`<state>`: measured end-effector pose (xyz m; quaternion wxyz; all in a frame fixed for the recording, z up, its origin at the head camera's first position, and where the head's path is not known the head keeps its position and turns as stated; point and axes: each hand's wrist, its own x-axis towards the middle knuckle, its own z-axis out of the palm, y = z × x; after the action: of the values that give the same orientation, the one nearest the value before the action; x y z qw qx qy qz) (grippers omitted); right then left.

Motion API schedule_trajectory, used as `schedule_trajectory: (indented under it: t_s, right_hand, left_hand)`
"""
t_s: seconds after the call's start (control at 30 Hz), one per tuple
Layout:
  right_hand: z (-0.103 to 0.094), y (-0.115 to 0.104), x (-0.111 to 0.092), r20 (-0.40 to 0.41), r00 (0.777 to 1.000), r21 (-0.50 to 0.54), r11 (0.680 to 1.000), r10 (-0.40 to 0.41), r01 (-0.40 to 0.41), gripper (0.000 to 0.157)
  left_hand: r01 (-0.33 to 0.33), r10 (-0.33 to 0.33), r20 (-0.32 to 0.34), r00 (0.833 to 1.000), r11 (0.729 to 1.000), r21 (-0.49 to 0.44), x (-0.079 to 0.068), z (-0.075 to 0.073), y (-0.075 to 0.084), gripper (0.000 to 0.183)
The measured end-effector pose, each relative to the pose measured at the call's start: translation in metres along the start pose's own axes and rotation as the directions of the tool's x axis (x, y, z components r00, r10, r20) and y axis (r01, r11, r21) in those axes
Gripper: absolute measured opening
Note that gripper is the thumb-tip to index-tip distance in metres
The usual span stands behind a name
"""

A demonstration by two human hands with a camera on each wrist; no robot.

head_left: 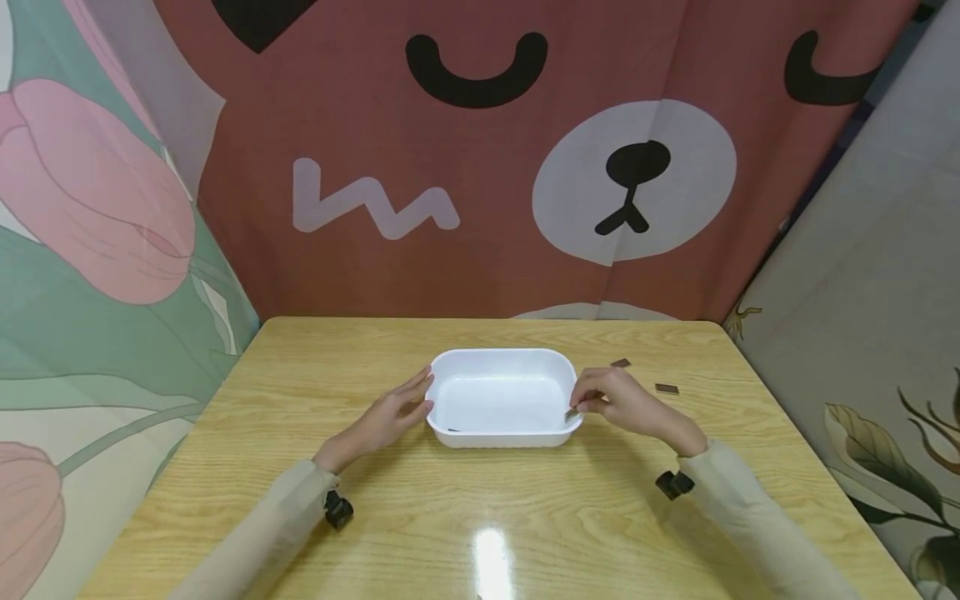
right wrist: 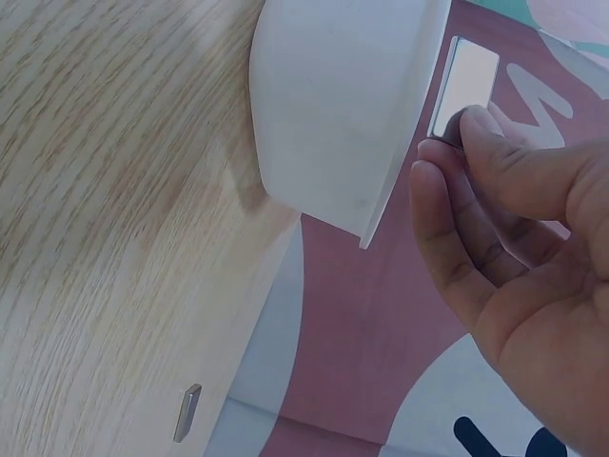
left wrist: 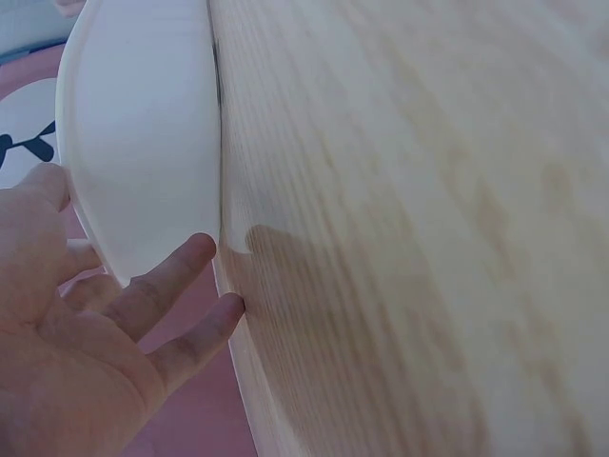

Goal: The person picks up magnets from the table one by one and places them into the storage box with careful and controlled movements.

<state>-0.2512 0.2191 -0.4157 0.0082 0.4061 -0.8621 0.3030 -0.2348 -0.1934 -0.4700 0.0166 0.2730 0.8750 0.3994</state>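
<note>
A white rectangular basin (head_left: 502, 392) with rounded corners sits on the wooden table. My left hand (head_left: 393, 415) touches its left end, fingers spread and fairly straight along the rim and outer wall; the left wrist view shows these fingers (left wrist: 162, 286) against the white side. Over the basin's right rim, my right hand (head_left: 611, 398) pinches a small, flat, shiny rectangular metal piece (right wrist: 466, 88) between thumb and fingertips. Inside the basin, near the front left, a thin dark sliver (head_left: 453, 430) shows, mostly hidden by the front wall.
Right of the basin, behind my right hand, lie two small dark rectangular pieces (head_left: 667, 388) on the table (head_left: 405, 517). One shiny piece (right wrist: 187, 412) also appears low in the right wrist view. A printed curtain (head_left: 480, 275) hangs along the table's back edge.
</note>
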Motion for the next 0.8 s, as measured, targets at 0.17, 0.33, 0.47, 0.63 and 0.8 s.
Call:
schedule_trajectory:
  t_s: [0.17, 0.33, 0.47, 0.63, 0.8]
  right_hand:
    - [0.002, -0.001, 0.003, 0.005, 1.0, 0.007, 1.0, -0.006, 0.006, 0.015]
    - [0.004, -0.001, 0.006, 0.016, 1.0, 0.002, 1.0, -0.02, 0.02, 0.016]
    - [0.006, -0.002, 0.008, 0.01, 0.999, -0.017, 0.999, -0.045, 0.045, 0.017]
    - [0.009, -0.004, 0.011, 0.004, 0.997, -0.044, 0.996, -0.073, 0.074, 0.015]
    - [0.011, -0.006, 0.011, 0.036, 0.997, -0.023, 0.998, -0.065, 0.066, 0.015]
  left_hand:
    - [0.004, -0.004, 0.002, 1.0, 1.0, -0.003, 0.0, 0.0, 0.0, 0.059]
    - [0.013, -0.013, 0.009, 1.0, 1.0, -0.019, 0.0, 0.001, 0.001, 0.061]
    - [0.015, -0.015, 0.008, 1.0, 1.0, -0.024, 0.0, 0.001, 0.001, 0.061]
    - [0.01, -0.01, 0.003, 1.0, 1.0, -0.003, 0.0, 0.001, 0.0, 0.061]
    - [0.006, -0.005, 0.008, 1.0, 1.0, -0.016, 0.0, 0.001, -0.001, 0.061]
